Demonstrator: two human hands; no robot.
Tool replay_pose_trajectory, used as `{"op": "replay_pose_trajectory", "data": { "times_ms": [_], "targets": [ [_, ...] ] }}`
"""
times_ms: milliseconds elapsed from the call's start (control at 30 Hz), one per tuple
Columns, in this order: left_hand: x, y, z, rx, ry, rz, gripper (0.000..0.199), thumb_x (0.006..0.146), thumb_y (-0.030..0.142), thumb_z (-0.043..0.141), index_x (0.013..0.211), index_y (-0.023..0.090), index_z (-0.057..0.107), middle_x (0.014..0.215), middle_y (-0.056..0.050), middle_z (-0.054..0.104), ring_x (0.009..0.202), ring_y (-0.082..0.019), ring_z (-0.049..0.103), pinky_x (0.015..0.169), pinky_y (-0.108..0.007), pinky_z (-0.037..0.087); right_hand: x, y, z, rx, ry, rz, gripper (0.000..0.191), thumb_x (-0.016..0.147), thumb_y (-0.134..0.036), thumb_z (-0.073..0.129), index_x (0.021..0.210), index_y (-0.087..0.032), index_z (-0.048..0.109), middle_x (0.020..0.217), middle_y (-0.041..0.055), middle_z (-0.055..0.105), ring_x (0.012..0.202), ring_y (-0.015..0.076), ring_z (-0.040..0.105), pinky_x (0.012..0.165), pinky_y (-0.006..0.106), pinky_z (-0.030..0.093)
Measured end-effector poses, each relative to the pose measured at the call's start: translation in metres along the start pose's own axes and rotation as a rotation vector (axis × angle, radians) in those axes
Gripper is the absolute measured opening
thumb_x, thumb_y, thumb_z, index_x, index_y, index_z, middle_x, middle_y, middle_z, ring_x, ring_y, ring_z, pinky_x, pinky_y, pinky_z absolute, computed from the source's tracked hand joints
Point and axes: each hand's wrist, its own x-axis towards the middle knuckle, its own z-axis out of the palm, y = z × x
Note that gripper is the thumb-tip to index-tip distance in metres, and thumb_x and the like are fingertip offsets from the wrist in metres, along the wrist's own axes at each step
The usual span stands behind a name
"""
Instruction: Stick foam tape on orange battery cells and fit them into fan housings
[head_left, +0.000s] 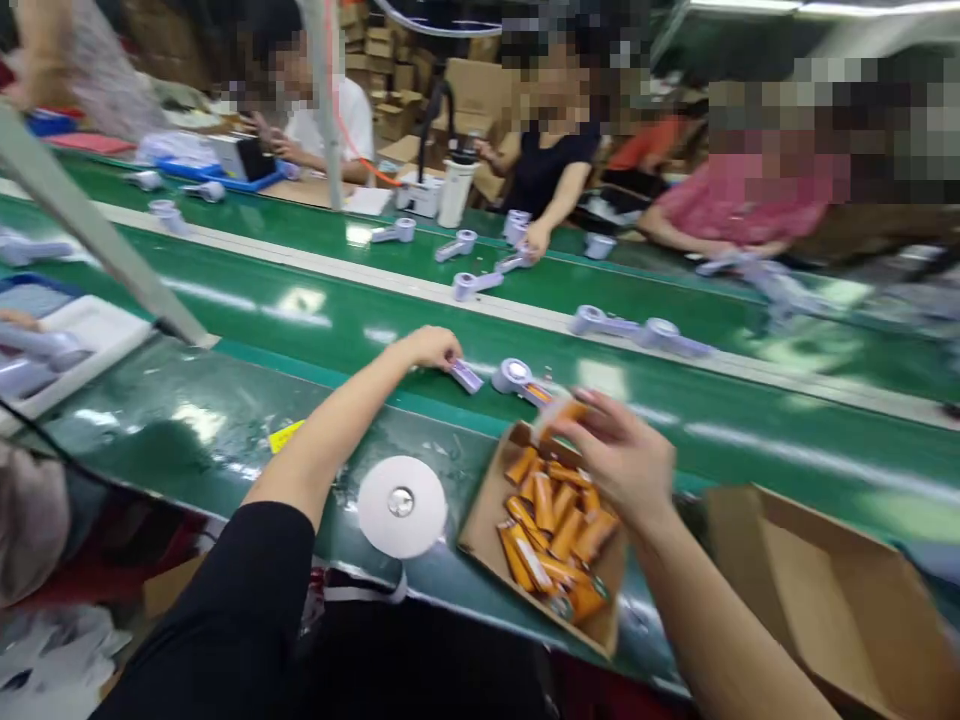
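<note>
My left hand (433, 348) pinches a small lilac plastic cover (466, 376) over the green conveyor belt. Just right of it a lilac handheld fan (514, 375) lies on the belt, with something orange showing in its handle. My right hand (626, 455) is closed on an orange cylindrical battery (564, 415), blurred, with a whitish part at its left end. It hovers above the far edge of a cardboard box (481, 505), in which several orange batteries (551, 505) lie in a loose pile.
A white reel (402, 506) lies on the bench by my left forearm. An open cardboard box (817, 580) stands at the right. More lilac fans (600, 322) lie along the conveyor. Co-workers (551, 150) sit across it; one reaches toward a fan. A metal post (97, 220) slants at left.
</note>
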Motion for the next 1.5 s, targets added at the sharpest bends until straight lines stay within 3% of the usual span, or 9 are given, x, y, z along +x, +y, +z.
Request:
{"op": "replay_pose_trajectory", "data": {
  "times_ms": [167, 300, 600, 900, 1100, 1200, 1300, 1433, 1500],
  "targets": [
    [0.019, -0.018, -0.013, -0.072, -0.042, -0.061, 0.011, 0.084, 0.032, 0.077, 0.092, 0.025, 0.078, 0.103, 0.0, 0.082, 0.098, -0.02, 0.073, 0.081, -0.026, 0.049, 0.088, 0.021, 0.061, -0.035, -0.246, 0.038, 0.053, 0.087, -0.034, 0.076, 0.136, -0.013, 0.071, 0.111, 0.0125, 0.085, 0.101, 0.0269, 0.083, 0.098, 0.043, 0.069],
    [0.019, -0.013, -0.007, -0.113, 0.004, -0.133, 0.027, 0.099, 0.043, 0.072, 0.107, 0.018, 0.075, 0.114, -0.007, 0.079, 0.104, -0.023, 0.072, 0.095, -0.038, 0.055, 0.111, 0.039, 0.096, -0.177, -0.32, 0.01, 0.044, 0.089, -0.022, 0.074, 0.132, -0.015, 0.072, 0.118, 0.0129, 0.084, 0.11, 0.0241, 0.082, 0.104, 0.038, 0.064],
    [0.036, -0.01, 0.002, -0.152, 0.028, -0.181, 0.018, 0.094, 0.037, 0.07, 0.107, 0.026, 0.074, 0.114, -0.003, 0.08, 0.108, -0.023, 0.071, 0.09, -0.027, 0.049, 0.112, 0.042, 0.092, -0.549, -0.449, 0.012, 0.039, 0.101, -0.029, 0.074, 0.139, -0.024, 0.068, 0.109, 0.0074, 0.085, 0.104, 0.0262, 0.08, 0.097, 0.037, 0.06],
    [0.052, 0.005, 0.007, -0.22, 0.092, -0.208, 0.02, 0.099, 0.033, 0.064, 0.114, 0.025, 0.074, 0.123, -0.005, 0.08, 0.117, -0.025, 0.069, 0.096, -0.029, 0.047, 0.107, 0.032, 0.095, -0.864, -0.6, 0.051, 0.043, 0.105, -0.03, 0.065, 0.148, -0.021, 0.066, 0.125, 0.0208, 0.079, 0.116, 0.0385, 0.074, 0.1, 0.044, 0.056],
    [0.049, 0.013, 0.006, -0.244, 0.133, -0.215, 0.016, 0.098, 0.034, 0.067, 0.108, 0.025, 0.074, 0.121, -0.005, 0.08, 0.116, -0.025, 0.069, 0.098, -0.03, 0.048, 0.119, 0.02, 0.105, -0.891, -0.695, 0.067, 0.038, 0.104, -0.035, 0.069, 0.134, -0.014, 0.077, 0.133, 0.0274, 0.075, 0.123, 0.0448, 0.072, 0.106, 0.053, 0.055],
    [0.049, 0.023, -0.002, -0.263, 0.154, -0.227, 0.022, 0.098, 0.031, 0.062, 0.114, 0.02, 0.073, 0.122, -0.01, 0.08, 0.113, -0.027, 0.071, 0.101, -0.035, 0.051, 0.127, 0.01, 0.086, -0.818, -0.731, 0.047, 0.043, 0.106, -0.034, 0.067, 0.146, -0.019, 0.072, 0.14, 0.0185, 0.075, 0.129, 0.0365, 0.072, 0.111, 0.045, 0.054],
    [0.027, 0.04, -0.009, -0.293, 0.215, -0.229, 0.045, 0.099, 0.032, 0.057, 0.14, 0.015, 0.062, 0.141, -0.018, 0.072, 0.127, -0.029, 0.067, 0.111, -0.042, 0.051, 0.103, -0.005, 0.039, -0.621, -0.557, -0.002, 0.049, 0.11, -0.029, 0.061, 0.158, -0.021, 0.061, 0.151, 0.0112, 0.07, 0.136, 0.0272, 0.069, 0.118, 0.04, 0.051],
    [-0.077, 0.055, 0.009, -0.341, 0.251, 0.013, 0.059, 0.099, 0.048, 0.063, 0.15, 0.018, 0.056, 0.157, -0.015, 0.062, 0.145, -0.03, 0.057, 0.122, -0.046, 0.045, -0.004, -0.032, -0.044, -0.263, -0.318, -0.104, 0.032, 0.107, -0.031, 0.064, 0.135, -0.022, 0.078, 0.137, 0.009, 0.079, 0.123, 0.0253, 0.077, 0.106, 0.04, 0.062],
    [-0.149, 0.055, 0.027, -0.295, 0.053, 0.269, 0.059, 0.093, 0.058, 0.074, 0.142, 0.026, 0.066, 0.152, -0.009, 0.067, 0.148, -0.035, 0.055, 0.123, -0.05, 0.046, -0.07, -0.046, -0.074, -0.127, -0.359, -0.149, 0.021, 0.106, -0.03, 0.069, 0.12, -0.024, 0.083, 0.117, 0.005, 0.085, 0.107, 0.0211, 0.082, 0.096, 0.032, 0.065]
  ]
}}
